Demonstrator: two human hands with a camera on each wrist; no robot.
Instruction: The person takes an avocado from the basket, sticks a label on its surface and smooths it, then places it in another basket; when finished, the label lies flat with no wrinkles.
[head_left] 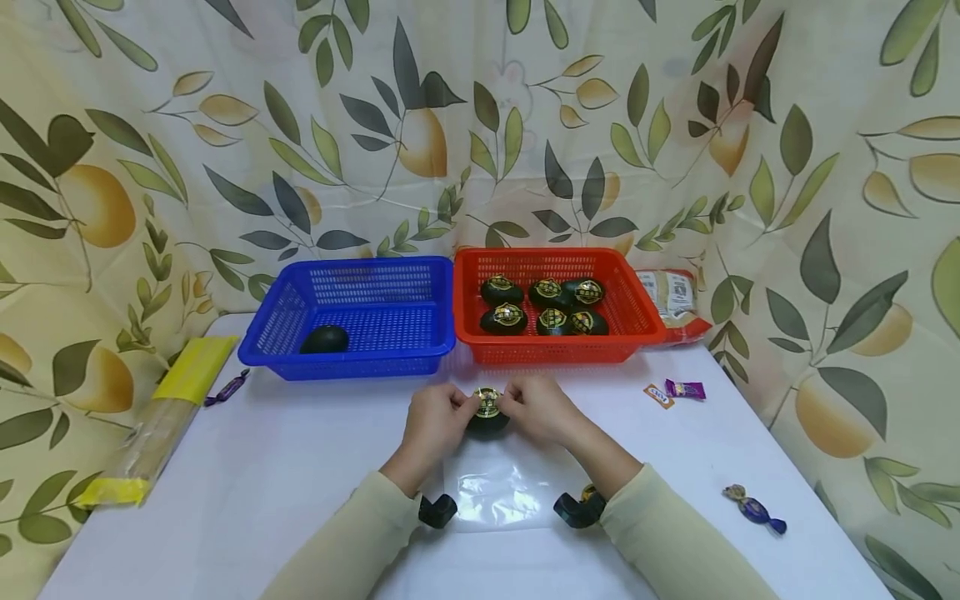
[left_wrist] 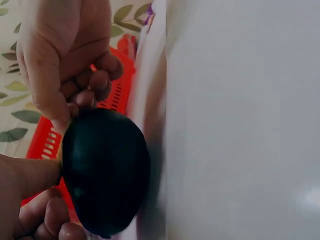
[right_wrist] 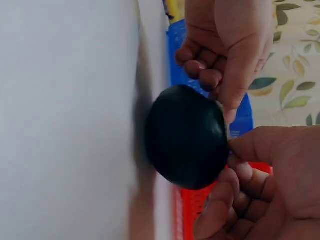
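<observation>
A dark green avocado [head_left: 487, 423] stands on the white table, with a round gold-and-black sticker [head_left: 487, 402] on its top. My left hand [head_left: 442, 421] pinches the sticker's left edge between thumb and curled fingers. From the other side, my right hand [head_left: 543, 408] pinches the right edge the same way. In the left wrist view the avocado [left_wrist: 107, 170] shows its smooth, bare side, with both thumbs at the sticker's edge. The right wrist view shows the avocado [right_wrist: 187, 137] from the opposite side; the sticker's face is hidden there.
A blue basket [head_left: 348, 367] behind holds one unlabelled avocado [head_left: 325, 339]; the red basket [head_left: 551, 352] beside it holds several labelled ones. A clear plastic sheet [head_left: 498, 496] lies in front. Wrapped candies [head_left: 753, 507] lie right, a yellow-ended packet [head_left: 161, 421] left, another bag [head_left: 675, 304] behind.
</observation>
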